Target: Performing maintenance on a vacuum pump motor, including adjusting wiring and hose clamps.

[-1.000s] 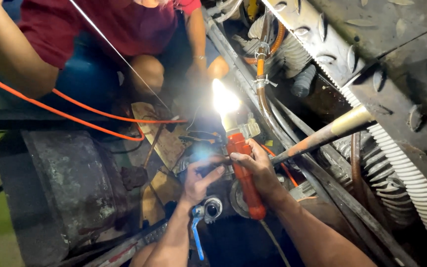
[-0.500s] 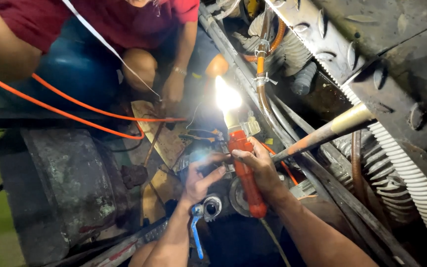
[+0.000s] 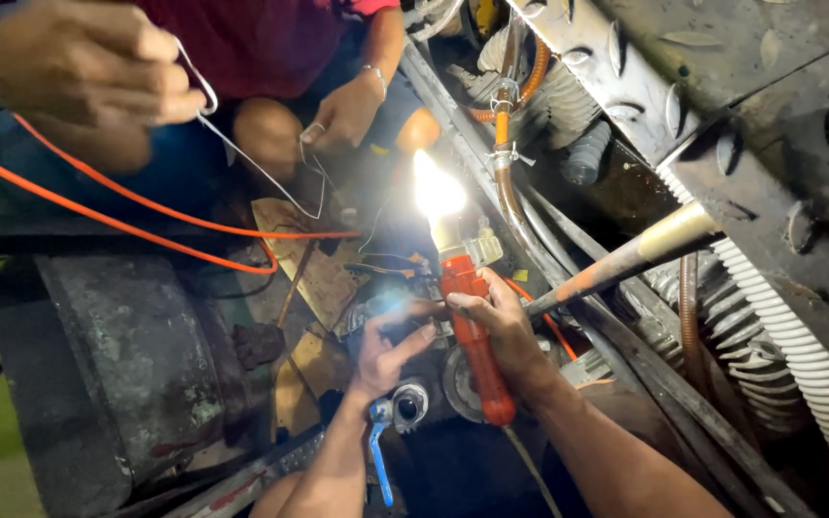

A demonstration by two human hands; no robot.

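My right hand [image 3: 504, 331] grips the orange handle of a lit work lamp [image 3: 467, 331], its bulb glaring bright at the top. My left hand [image 3: 388, 353] reaches with spread fingers onto a metal engine part [image 3: 386, 299] just left of the lamp. Below my left wrist sits a small valve with a blue lever [image 3: 381, 460]. Across from me a person in a red shirt crouches; one of their hands [image 3: 98, 67] pinches a thin bent wire [image 3: 251, 163] and the other hand [image 3: 347, 110] holds its far end.
An orange cable [image 3: 136, 216] runs across a dark greasy metal housing [image 3: 127, 364] at left. White corrugated hose [image 3: 798, 355], a copper pipe and a long metal rod [image 3: 626, 259] crowd the right side under tread-plate panels [image 3: 645, 77].
The other person's hand has come into view at top left, drawing the thin wire up and across. My own hands and the lamp have stayed in place.
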